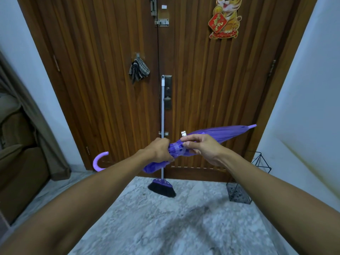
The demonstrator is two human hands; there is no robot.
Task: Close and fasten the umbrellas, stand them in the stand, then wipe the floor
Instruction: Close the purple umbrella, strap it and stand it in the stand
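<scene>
Purple umbrella folded | left hand fingers grip it | right hand fingers pinch its strap

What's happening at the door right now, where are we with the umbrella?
A person holds a folded purple umbrella level in front of the wooden door. The left hand grips the bunched canopy, while the right hand pinches the strap wrapped around it. It is not yet in the wire stand at lower right. A broom leans against the door and a cloth hangs from a hook.
</scene>
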